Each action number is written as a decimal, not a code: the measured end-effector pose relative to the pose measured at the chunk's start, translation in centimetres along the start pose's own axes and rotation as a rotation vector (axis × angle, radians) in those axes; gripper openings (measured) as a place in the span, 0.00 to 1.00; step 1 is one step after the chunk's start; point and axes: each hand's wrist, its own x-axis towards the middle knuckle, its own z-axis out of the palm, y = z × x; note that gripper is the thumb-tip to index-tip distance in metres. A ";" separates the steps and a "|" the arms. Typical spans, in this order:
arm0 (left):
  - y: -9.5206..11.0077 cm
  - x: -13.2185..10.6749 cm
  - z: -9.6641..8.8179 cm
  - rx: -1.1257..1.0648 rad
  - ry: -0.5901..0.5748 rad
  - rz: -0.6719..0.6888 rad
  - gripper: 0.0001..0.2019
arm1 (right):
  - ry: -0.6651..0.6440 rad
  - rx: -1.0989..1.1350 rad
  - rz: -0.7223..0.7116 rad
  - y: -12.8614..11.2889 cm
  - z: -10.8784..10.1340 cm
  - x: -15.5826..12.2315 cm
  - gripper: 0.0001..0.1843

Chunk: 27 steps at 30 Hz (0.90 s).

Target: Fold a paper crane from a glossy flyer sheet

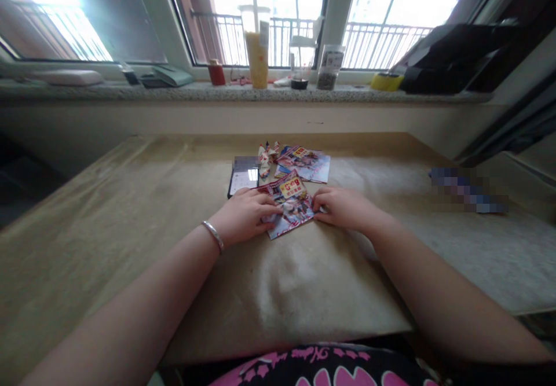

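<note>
A colourful printed paper sheet (pixel 290 203) lies at a slant on the table in front of me. My left hand (pixel 247 215) rests over its left side, fingers stretched out across the print. At the right edge, my right hand (pixel 341 206) has its fingers curled, with thumb and forefinger pinching the paper. More printed sheets (pixel 319 167) lie just behind it. Beside them stands a small pointed paper piece (pixel 268 153), folded from similar print. A phone (pixel 243 182) with a lit screen is partly covered by my left hand.
The table (pixel 182 293) has a tan cover. A blurred blue-purple item (pixel 467 190) lies far right. On the window sill (pixel 182 92) stand a tall cup of yellow drink (pixel 257 56), a red-capped jar (pixel 216 73), a clear container (pixel 330 67) and a black bag (pixel 447 62).
</note>
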 end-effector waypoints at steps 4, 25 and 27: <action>0.4 0.0 0.0 0.021 0.005 0.018 0.16 | -0.007 0.007 0.047 0.6 -0.1 -0.1 0.05; 0.3 0.2 1.1 -0.049 0.027 0.047 0.19 | 0.105 0.070 0.139 0.7 -0.6 -0.9 0.20; 0.3 0.2 1.1 -0.058 0.033 0.044 0.20 | 0.163 0.066 0.115 0.6 -0.8 -0.9 0.22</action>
